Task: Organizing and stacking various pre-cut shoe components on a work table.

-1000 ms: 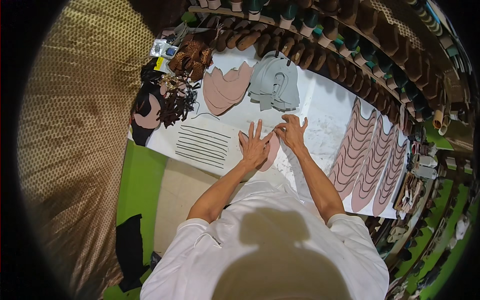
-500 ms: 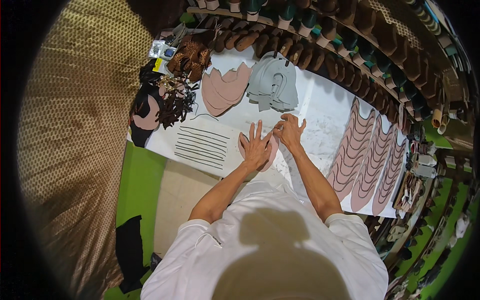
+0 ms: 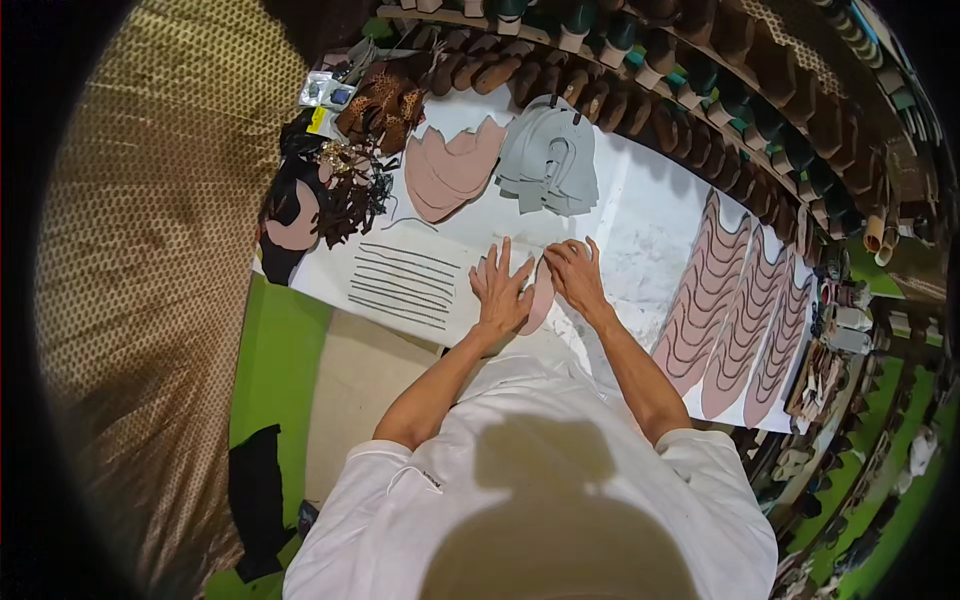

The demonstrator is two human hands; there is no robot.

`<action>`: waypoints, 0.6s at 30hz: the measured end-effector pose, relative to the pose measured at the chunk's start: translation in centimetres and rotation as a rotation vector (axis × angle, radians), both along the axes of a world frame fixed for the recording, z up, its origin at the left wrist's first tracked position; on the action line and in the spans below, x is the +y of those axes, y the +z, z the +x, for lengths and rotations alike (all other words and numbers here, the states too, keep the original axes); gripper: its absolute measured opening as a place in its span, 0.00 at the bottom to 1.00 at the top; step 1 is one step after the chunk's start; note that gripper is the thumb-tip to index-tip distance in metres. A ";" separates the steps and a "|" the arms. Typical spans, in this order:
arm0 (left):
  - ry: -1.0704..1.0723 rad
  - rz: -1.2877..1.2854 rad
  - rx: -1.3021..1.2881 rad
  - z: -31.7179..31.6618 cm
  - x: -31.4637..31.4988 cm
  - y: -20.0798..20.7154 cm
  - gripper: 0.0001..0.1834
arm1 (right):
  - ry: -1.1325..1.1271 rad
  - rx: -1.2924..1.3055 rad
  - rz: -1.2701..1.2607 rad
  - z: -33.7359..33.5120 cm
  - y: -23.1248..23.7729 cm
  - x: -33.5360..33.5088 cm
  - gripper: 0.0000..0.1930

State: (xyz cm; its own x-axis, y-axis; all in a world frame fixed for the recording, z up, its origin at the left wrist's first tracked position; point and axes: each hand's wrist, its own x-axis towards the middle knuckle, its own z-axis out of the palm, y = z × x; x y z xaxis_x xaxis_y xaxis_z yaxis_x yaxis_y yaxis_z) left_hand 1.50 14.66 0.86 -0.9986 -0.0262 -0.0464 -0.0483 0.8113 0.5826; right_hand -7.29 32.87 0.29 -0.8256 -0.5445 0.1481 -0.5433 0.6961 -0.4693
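A pink shoe-upper piece [image 3: 541, 301] lies on the white table in front of me, partly covered by my hands. My left hand [image 3: 502, 294] rests flat on it with the fingers spread. At the piece's upper right edge is my right hand [image 3: 578, 274], thumb and forefinger brought together in a pinch and the other fingers bent. Whatever is between those fingertips is too small to make out. To the left, several thin dark strips [image 3: 403, 288] lie in parallel rows. Farther off is a small stack of pink upper pieces [image 3: 453, 170].
Grey cut pieces [image 3: 548, 160] are piled at the back, a scissors-like tool shape on top. Overlapping pink pieces with dark curved edges [image 3: 715, 300] form columns at right. Dark scraps [image 3: 355, 190] heap at left. Shoe lasts [image 3: 690, 140] line shelves behind the table.
My left hand has shifted a little left and exposes more of the pink piece's right part. My right hand has moved slightly left and down, its fingers more bent.
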 end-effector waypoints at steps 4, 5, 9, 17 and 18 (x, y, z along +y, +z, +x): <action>-0.023 -0.037 0.002 3.0 -1.7 0.4 0.26 | 0.001 -0.023 0.055 0.1 0.6 -0.2 0.17; -0.021 -0.039 0.000 3.8 -2.0 0.4 0.26 | 0.003 -0.025 0.053 0.2 0.8 -0.2 0.17; 0.010 -0.067 -0.018 6.0 -2.9 0.1 0.24 | 0.071 0.014 0.008 1.1 0.7 0.1 0.17; 0.009 -0.079 -0.008 6.7 -2.8 0.1 0.23 | 0.161 0.051 0.078 2.2 0.5 -0.2 0.17; 0.012 -0.083 -0.020 6.7 -2.7 0.2 0.23 | 0.151 0.067 0.054 2.4 0.6 -0.1 0.17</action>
State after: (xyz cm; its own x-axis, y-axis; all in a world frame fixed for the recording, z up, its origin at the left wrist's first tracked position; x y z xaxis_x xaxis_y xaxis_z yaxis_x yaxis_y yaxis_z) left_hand 8.19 11.92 1.03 -0.9971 -0.0426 -0.0634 -0.0691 0.8563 0.5119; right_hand -4.91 32.79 0.93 -0.7229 -0.6703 0.1677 -0.6727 0.6272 -0.3925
